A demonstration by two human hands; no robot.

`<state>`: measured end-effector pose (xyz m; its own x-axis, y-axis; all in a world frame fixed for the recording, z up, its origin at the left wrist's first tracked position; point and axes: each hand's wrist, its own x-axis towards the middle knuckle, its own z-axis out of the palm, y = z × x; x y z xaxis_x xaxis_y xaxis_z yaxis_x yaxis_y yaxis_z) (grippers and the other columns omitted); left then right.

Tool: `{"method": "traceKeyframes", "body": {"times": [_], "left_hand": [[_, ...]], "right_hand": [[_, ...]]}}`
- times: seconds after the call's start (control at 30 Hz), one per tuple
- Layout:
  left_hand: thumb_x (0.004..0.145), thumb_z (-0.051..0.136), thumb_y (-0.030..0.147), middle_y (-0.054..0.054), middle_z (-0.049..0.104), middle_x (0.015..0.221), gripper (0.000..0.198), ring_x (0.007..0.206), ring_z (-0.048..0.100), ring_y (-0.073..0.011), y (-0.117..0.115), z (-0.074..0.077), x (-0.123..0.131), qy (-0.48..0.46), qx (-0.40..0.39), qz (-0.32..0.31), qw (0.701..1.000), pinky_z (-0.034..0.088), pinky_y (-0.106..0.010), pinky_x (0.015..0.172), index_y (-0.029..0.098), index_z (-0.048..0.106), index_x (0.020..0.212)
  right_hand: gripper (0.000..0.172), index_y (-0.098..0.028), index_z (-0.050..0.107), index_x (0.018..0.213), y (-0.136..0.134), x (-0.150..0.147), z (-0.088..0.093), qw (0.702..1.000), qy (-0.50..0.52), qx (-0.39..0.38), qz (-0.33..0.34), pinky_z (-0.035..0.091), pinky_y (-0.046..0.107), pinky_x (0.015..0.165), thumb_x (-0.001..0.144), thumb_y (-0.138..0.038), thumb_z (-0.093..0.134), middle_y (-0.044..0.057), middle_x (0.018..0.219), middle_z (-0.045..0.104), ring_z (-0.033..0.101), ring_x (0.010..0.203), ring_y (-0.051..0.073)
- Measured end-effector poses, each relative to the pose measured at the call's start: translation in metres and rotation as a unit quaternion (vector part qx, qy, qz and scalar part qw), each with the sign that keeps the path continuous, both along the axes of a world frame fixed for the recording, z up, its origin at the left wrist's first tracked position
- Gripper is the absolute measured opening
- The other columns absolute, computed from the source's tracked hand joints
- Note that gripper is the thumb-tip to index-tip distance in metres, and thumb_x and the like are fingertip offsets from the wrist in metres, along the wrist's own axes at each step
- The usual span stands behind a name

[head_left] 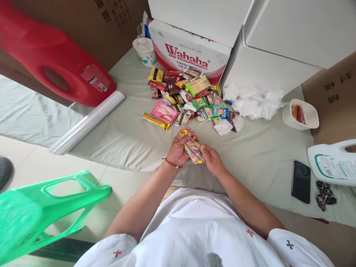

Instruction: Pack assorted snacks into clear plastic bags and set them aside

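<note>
In front of the Wahaha carton (189, 55), the left hand (177, 149) is gripping yellow snack packets (192, 150) while the right hand (213, 159) is pinching one end, presumably steadying them from both sides. Nearer the carton, wrapped biscuits (198, 85) are lying heaped at its foot, probably for easy reach.
</note>
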<state>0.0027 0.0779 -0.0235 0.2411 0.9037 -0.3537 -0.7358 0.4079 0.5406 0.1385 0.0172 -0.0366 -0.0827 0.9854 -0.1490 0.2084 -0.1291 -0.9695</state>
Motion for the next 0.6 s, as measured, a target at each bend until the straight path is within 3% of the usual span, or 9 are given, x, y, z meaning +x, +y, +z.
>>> {"method": "traceKeyframes", "body": {"times": [0.07, 0.13, 0.2, 0.27, 0.33, 0.43, 0.53, 0.6], "left_hand": [[0.066, 0.089, 0.022, 0.008, 0.06, 0.071, 0.044, 0.064, 0.061, -0.0087, 0.002, -0.001, 0.004, -0.008, -0.001, 0.02, 1.0, 0.056, -0.026, 0.07, 0.023, 0.059, 0.098], [0.066, 0.089, 0.024, 0.009, 0.055, 0.066, 0.044, 0.06, 0.058, -0.0077, 0.001, -0.003, 0.007, 0.001, 0.004, 0.029, 1.0, 0.054, -0.024, 0.067, 0.023, 0.057, 0.095], [0.065, 0.09, 0.025, 0.01, 0.054, 0.065, 0.046, 0.058, 0.057, -0.0074, -0.002, -0.006, 0.01, 0.023, 0.007, 0.026, 0.999, 0.053, -0.024, 0.066, 0.023, 0.055, 0.095], [0.064, 0.09, 0.026, 0.011, 0.053, 0.065, 0.047, 0.057, 0.056, -0.0072, -0.007, -0.008, 0.013, 0.046, 0.008, 0.018, 0.999, 0.053, -0.024, 0.066, 0.023, 0.053, 0.094], [0.066, 0.09, 0.031, 0.01, 0.053, 0.067, 0.048, 0.06, 0.057, -0.0078, -0.012, -0.009, 0.016, 0.068, 0.011, 0.006, 0.998, 0.053, -0.025, 0.067, 0.024, 0.053, 0.096], [0.073, 0.085, 0.044, 0.004, 0.062, 0.085, 0.053, 0.078, 0.064, -0.0121, -0.02, -0.009, 0.012, 0.114, 0.042, -0.034, 0.992, 0.054, -0.028, 0.072, 0.025, 0.054, 0.111], [0.082, 0.075, 0.054, -0.005, 0.064, 0.111, 0.053, 0.1, 0.065, -0.0158, -0.028, -0.011, -0.006, 0.182, 0.102, -0.059, 0.976, 0.055, -0.031, 0.085, 0.026, 0.054, 0.123], [0.083, 0.075, 0.05, -0.006, 0.063, 0.117, 0.05, 0.107, 0.063, -0.0167, -0.034, -0.013, -0.026, 0.227, 0.127, -0.037, 0.965, 0.054, -0.033, 0.091, 0.027, 0.056, 0.123]], "right_hand": [[0.052, -0.019, 0.065, 0.119, -0.005, 0.001, 0.006, 0.999, -0.027, 0.031, 0.012, 0.056, 0.038, 0.089, 0.092, -0.063, 0.06, 0.01, 0.112, 0.071, 0.067, 0.102, 0.025], [0.066, -0.019, 0.056, 0.134, -0.008, 0.0, 0.009, 0.999, -0.038, 0.029, 0.013, 0.057, 0.041, 0.091, 0.083, -0.057, 0.074, 0.014, 0.126, 0.067, 0.068, 0.105, 0.027], [0.067, -0.02, 0.051, 0.136, -0.01, -0.001, 0.007, 0.999, -0.022, -0.026, 0.019, 0.061, 0.039, 0.072, 0.083, -0.053, 0.074, 0.012, 0.116, 0.071, 0.07, 0.082, 0.023], [0.055, -0.02, 0.053, 0.131, -0.012, -0.002, 0.004, 0.996, -0.011, -0.077, 0.036, 0.056, 0.034, 0.054, 0.088, -0.052, 0.068, 0.006, 0.094, 0.073, 0.064, 0.059, 0.018], [0.046, -0.021, 0.056, 0.122, -0.016, 0.0, 0.002, 0.996, -0.031, -0.062, 0.049, 0.055, 0.033, 0.054, 0.089, -0.05, 0.068, 0.004, 0.085, 0.072, 0.064, 0.059, 0.018], [0.039, -0.02, 0.058, 0.111, -0.026, 0.012, 0.007, 0.996, -0.075, -0.003, 0.046, 0.056, 0.031, 0.064, 0.088, -0.049, 0.07, 0.005, 0.092, 0.074, 0.069, 0.076, 0.02], [0.04, -0.02, 0.062, 0.104, -0.039, 0.047, 0.017, 0.994, -0.105, -0.013, -0.021, 0.053, 0.029, 0.061, 0.087, -0.056, 0.068, 0.003, 0.084, 0.073, 0.067, 0.07, 0.018], [0.042, -0.021, 0.062, 0.096, -0.039, 0.091, 0.024, 0.981, -0.136, -0.015, -0.139, 0.051, 0.028, 0.058, 0.087, -0.062, 0.065, 0.001, 0.075, 0.072, 0.064, 0.062, 0.017]]}}
